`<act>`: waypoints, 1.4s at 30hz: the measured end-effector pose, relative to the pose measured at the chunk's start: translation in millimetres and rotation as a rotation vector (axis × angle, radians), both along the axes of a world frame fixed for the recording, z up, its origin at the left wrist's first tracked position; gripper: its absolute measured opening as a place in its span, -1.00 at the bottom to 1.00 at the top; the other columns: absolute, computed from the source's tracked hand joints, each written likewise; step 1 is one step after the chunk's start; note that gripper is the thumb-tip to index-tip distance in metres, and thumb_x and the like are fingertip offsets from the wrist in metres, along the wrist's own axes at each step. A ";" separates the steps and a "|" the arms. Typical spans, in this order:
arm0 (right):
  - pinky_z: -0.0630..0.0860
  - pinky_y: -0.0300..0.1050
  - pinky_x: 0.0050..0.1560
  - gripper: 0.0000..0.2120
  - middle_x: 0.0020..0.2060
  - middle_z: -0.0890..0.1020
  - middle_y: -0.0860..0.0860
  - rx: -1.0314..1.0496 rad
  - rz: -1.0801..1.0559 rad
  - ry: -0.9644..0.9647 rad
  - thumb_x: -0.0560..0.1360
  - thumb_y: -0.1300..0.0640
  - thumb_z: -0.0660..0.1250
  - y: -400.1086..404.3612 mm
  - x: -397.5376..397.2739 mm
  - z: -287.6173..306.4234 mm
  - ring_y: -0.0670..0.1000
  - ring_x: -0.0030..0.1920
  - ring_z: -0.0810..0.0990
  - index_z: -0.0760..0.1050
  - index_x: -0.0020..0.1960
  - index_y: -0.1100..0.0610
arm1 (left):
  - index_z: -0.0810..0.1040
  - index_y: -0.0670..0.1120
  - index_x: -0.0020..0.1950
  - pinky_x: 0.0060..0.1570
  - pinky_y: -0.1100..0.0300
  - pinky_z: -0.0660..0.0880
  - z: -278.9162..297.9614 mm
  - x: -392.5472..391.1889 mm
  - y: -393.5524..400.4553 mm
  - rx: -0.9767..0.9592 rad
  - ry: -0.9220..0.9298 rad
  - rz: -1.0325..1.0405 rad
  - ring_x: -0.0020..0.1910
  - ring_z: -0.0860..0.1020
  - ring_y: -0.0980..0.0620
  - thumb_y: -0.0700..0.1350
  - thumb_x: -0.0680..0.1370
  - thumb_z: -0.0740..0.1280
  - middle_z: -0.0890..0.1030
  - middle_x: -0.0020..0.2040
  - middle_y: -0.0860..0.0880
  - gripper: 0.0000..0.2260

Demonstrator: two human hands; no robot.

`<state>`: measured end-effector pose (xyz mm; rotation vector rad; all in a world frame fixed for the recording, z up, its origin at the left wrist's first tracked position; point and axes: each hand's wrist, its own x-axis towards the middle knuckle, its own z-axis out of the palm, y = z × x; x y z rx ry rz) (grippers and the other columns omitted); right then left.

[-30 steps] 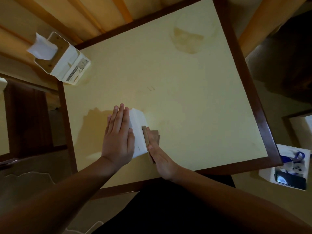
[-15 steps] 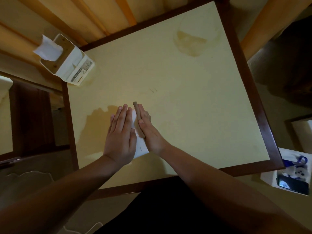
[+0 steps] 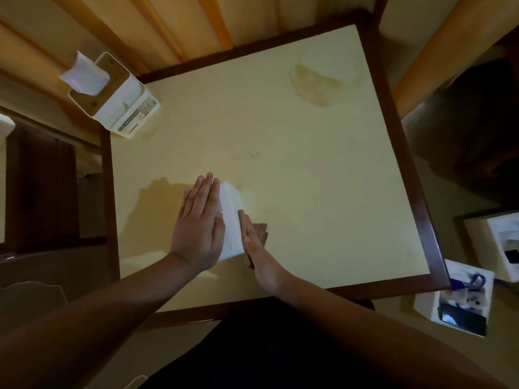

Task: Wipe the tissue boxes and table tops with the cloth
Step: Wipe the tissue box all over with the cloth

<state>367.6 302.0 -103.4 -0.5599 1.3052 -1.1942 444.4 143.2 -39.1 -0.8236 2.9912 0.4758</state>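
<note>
- Head view: a white box stands near the counter's near edge, left of middle.
- The left hand lies flat against its left side, fingers straight.
- The right hand, fingers straight, presses a brown cloth to the box's right side; half a second ago it was further up the box, and it has slid back toward the near edge.
- A second box stays at the far left corner.

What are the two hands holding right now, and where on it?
The left hand lies flat against the left side of the white tissue box, steadying it. The right hand presses a brown cloth against the box's right side. Neither curls round anything.
</note>
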 end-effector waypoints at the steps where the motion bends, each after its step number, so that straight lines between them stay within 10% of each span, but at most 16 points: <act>1: -0.21 -0.08 0.70 -0.37 0.70 -0.19 -0.20 0.008 0.005 -0.014 0.73 -0.17 -0.09 1.5 -0.7 6.8 -0.26 0.66 -0.23 -0.24 0.70 -0.05 | 0.09 -0.21 0.67 0.63 -0.12 -0.04 -0.6 0.0 -0.2 0.002 0.006 0.000 0.68 -0.03 -0.06 -0.06 0.68 -0.02 0.08 0.68 -0.14 -0.44; 4: -0.10 -0.11 0.63 -0.25 0.66 -0.18 -0.33 0.067 0.012 0.025 0.65 -0.36 0.01 2.6 -0.6 25.2 -0.38 0.60 -0.25 -0.23 0.72 -0.18 | 0.12 -0.21 0.66 0.64 -0.08 -0.03 -2.1 0.8 -1.0 -0.003 0.028 -0.002 0.68 0.00 -0.06 -0.05 0.67 -0.02 0.10 0.68 -0.13 -0.44; 13: 0.06 -0.06 0.67 -0.43 0.66 0.01 -0.28 0.032 0.023 0.567 0.77 -0.06 0.06 14.0 -7.0 55.2 -0.23 0.64 -0.08 -0.05 0.72 -0.17 | 0.15 -0.21 0.66 0.64 -0.01 -0.08 -2.3 4.3 -1.3 0.018 0.073 -0.007 0.68 0.00 -0.02 -0.02 0.70 -0.04 0.13 0.67 -0.12 -0.46; 22: 0.51 -0.06 -0.06 -0.75 -0.19 0.64 -0.09 0.028 -0.172 0.958 0.66 0.07 0.34 36.7 -35.9 71.5 -0.02 -0.11 0.52 0.66 0.29 -0.11 | 0.15 -0.21 0.66 0.64 0.01 -0.10 -2.2 6.8 -2.3 0.010 0.100 -0.011 0.67 0.02 -0.05 -0.04 0.70 -0.02 0.16 0.66 -0.14 -0.47; 31: 0.59 0.09 0.16 -0.64 0.19 0.73 -0.05 0.136 -0.278 1.376 0.67 0.17 0.26 83.7 -107.0 68.8 0.01 0.13 0.66 0.60 0.43 0.04 | 0.20 -0.23 0.64 0.63 -0.08 -0.01 -0.8 6.5 -1.0 0.040 0.107 -0.011 0.65 0.10 -0.13 -0.02 0.68 -0.02 0.21 0.64 -0.19 -0.45; 38: -0.16 0.25 0.66 -0.46 0.59 0.39 -0.15 0.622 0.598 1.313 0.65 0.13 0.08 130.2 -107.5 34.5 0.04 0.62 0.30 0.32 0.62 -0.09 | 0.18 -0.17 0.66 0.63 -0.03 -0.20 4.2 6.3 2.5 0.007 0.079 0.020 0.67 0.04 -0.08 0.02 0.66 -0.04 0.17 0.67 -0.11 -0.42; 42: 0.03 0.37 0.62 -0.60 0.31 0.61 -0.16 0.604 0.586 1.323 0.62 0.00 0.07 115.7 -98.2 54.0 0.01 0.37 0.53 0.48 0.39 -0.14 | 0.17 -0.08 0.67 0.60 -0.08 -0.30 7.9 7.8 1.3 0.041 0.073 0.061 0.68 -0.03 -0.01 0.08 0.63 -0.07 0.11 0.69 -0.04 -0.39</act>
